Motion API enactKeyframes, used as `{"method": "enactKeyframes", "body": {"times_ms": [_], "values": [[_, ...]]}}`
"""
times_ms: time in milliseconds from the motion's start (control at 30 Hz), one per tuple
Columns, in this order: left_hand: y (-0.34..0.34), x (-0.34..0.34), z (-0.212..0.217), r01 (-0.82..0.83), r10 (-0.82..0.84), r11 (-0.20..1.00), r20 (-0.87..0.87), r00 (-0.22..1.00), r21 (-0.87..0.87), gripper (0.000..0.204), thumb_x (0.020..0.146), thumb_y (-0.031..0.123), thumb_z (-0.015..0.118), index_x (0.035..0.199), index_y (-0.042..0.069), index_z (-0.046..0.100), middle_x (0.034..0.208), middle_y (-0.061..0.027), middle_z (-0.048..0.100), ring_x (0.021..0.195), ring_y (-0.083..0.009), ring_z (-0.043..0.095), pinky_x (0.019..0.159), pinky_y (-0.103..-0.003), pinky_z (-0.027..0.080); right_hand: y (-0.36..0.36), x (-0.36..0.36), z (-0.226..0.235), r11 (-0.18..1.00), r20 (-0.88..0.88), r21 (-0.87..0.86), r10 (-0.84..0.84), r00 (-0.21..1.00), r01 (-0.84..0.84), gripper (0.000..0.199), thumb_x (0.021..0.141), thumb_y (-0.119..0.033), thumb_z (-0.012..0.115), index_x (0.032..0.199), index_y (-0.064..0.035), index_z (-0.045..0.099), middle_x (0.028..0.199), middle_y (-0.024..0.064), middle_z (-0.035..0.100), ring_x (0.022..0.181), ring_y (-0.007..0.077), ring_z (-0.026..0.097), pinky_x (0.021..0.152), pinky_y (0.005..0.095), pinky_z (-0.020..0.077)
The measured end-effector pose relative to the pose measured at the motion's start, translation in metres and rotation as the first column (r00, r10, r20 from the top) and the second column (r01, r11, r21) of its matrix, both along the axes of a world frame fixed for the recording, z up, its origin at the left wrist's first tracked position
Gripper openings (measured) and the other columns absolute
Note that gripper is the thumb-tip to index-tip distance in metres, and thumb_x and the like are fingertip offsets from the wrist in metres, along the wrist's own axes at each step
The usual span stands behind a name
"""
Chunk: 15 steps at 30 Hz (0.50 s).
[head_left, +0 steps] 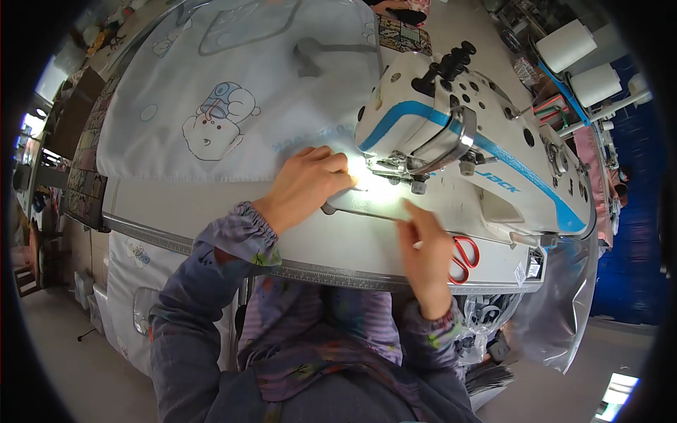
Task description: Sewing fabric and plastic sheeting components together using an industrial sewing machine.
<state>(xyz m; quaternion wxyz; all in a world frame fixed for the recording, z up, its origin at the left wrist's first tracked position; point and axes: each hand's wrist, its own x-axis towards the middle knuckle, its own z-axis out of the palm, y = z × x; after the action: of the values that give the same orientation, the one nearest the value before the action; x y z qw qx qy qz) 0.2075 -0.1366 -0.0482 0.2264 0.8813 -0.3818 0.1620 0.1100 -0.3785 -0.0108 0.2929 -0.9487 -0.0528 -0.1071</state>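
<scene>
The left hand [307, 183] presses flat, fingers together, on the pale fabric [233, 106] (long axis running far-left); the right hand [427, 254] pinches its near edge beside the sewing machine [479, 148].

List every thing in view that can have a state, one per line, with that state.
Left hand: flat, fingers spread, pressing the fabric beside the needle.
Right hand: fingertips pinching at the fabric edge in front of the needle plate.
Printed fabric: spread flat across the table, one edge under the presser foot.
Sewing machine: work light on, glaring at the needle.
Red-handled scissors: lying on the table, partly hidden by the right hand.
Thread cones: white, upright on the stand.
</scene>
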Motion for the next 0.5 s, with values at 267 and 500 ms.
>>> {"method": "enactKeyframes", "body": {"times_ms": [267,500], "values": [[-0.005,0.027,-0.005,-0.028,0.02,0.997,0.12,0.993,0.071,0.022,0.081,0.013,0.067,0.1,0.018,0.076,0.097,0.0028,0.064,0.095,-0.0173,0.064,0.082,-0.031,0.054,-0.097,-0.018,-0.037,0.932,0.17,-0.281,-0.186,0.968,0.228,0.044,0.09,-0.015,0.072,0.133,-0.0055,0.063,0.137,0.0197,0.054,0.123,0.041,0.052,0.105,0.0498,0.0405],[0.046,0.019,0.016,-0.288,0.232,0.935,0.258,0.938,0.206,0.046,0.089,0.009,0.059,0.133,0.02,0.063,0.123,-0.0025,0.062,0.124,-0.0225,0.056,0.105,-0.05,0.045,-0.066,-0.033,0.002,0.973,0.156,-0.019,-0.224,0.962,0.23,0.027,0.094,-0.003,0.067,0.12,-0.001,0.069,0.119,0.0142,0.066,0.101,0.0233,0.062,0.074,0.0294,0.0527]]}}
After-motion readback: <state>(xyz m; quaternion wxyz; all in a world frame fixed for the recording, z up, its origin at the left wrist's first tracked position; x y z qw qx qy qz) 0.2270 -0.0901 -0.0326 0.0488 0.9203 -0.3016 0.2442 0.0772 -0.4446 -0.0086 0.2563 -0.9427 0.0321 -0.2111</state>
